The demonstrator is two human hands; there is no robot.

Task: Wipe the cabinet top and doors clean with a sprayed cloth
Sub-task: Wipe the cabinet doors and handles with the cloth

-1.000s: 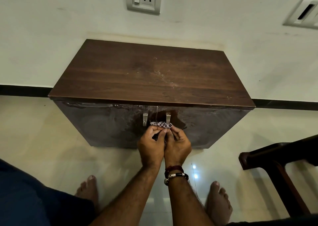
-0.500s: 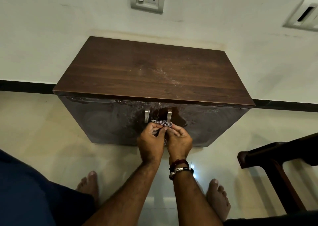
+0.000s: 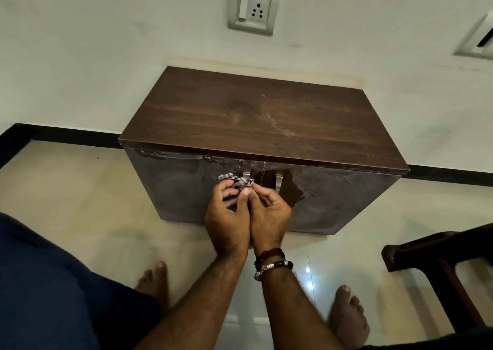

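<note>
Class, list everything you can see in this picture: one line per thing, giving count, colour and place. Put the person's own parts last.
cabinet: one, dark brown wood, on the floor against the wall
door handles: two, silver, near the top where the two doors meet
cloth: one, checked, bunched in front of the left door handle
socket plate: one, grey, on the wall above the cabinet
wall fitting: one, white, at the right edge
chair: one, dark wood, lower right, partly in view
bracelets: several, dark and silver, on the right wrist
feet: two, bare, on the floor
left hand: grips the cloth
right hand: pinches the cloth
</note>
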